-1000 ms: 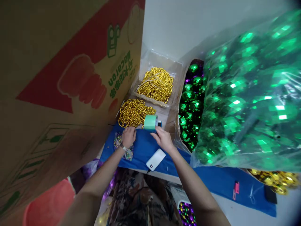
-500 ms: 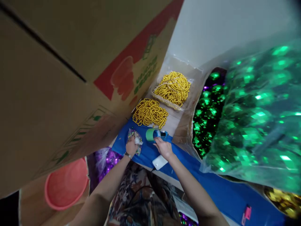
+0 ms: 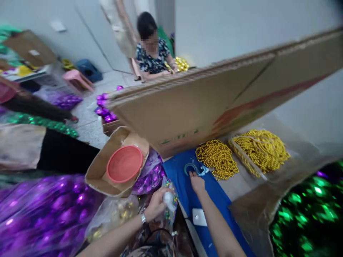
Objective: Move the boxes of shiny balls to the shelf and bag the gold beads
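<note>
My left hand (image 3: 157, 202) is closed around a clear plastic bag of small multicoloured beads (image 3: 172, 210), held at the table's near edge; a whitish patch shows by the thumb. My right hand (image 3: 198, 184) reaches onto the blue cloth (image 3: 183, 185), its fingers closed at the near rim of a roll of tape (image 3: 189, 166). Beside the roll is a pale blue and white piece (image 3: 204, 171), too blurred to make out. Under my right forearm lies a white device (image 3: 199, 217) with a round mark.
Gold bead strings (image 3: 216, 159) lie beyond my right hand, with more in an open plastic-lined box (image 3: 261, 151). A tall cardboard panel (image 3: 182, 110) stands behind. Left are a pink basin (image 3: 124, 164) and bagged purple baubles (image 3: 53, 214). A seated person (image 3: 152, 53) works beyond the panel.
My view has swung left, bringing the room and other people into sight. My left hand has drawn the bead bag back to the table's edge. My right hand stays at the tape roll.
</note>
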Available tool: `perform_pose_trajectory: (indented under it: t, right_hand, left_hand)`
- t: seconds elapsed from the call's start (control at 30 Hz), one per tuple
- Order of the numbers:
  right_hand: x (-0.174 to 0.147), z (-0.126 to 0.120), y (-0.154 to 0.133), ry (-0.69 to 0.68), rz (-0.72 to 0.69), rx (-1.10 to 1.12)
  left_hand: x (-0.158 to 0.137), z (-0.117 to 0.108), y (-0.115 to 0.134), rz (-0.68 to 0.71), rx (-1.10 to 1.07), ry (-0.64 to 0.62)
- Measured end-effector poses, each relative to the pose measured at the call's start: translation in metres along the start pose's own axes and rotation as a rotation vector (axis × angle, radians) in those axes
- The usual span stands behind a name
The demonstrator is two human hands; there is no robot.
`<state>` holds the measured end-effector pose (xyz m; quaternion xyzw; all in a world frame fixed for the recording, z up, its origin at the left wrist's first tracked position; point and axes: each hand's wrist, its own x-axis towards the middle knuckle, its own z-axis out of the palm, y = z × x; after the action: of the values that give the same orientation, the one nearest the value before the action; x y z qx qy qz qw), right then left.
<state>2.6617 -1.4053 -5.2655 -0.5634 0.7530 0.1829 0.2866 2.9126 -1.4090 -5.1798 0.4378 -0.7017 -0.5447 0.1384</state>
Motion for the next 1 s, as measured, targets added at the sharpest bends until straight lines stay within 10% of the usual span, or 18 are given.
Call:
perform_pose_trajectory:
  t: [0.4, 0.77, 1.0]
  right_hand:
    - [-0.012, 0.030, -0.005, 0.021, -0.039, -0.145]
    - [-0.030, 0.026, -0.013, -0.018, 0.116, -0.085]
    - [-0.041, 0.006, -0.042, 0.034, 0.159, -0.012]
  left_hand:
    - [-0.061, -0.065, 0.009, -0.020, 0.047, 0.385]
    - [0.043, -0.158, 0.004, 0.211, 0.089, 0.324]
    - [0.111, -0.175, 0.009, 0.256, 0.117, 0.280]
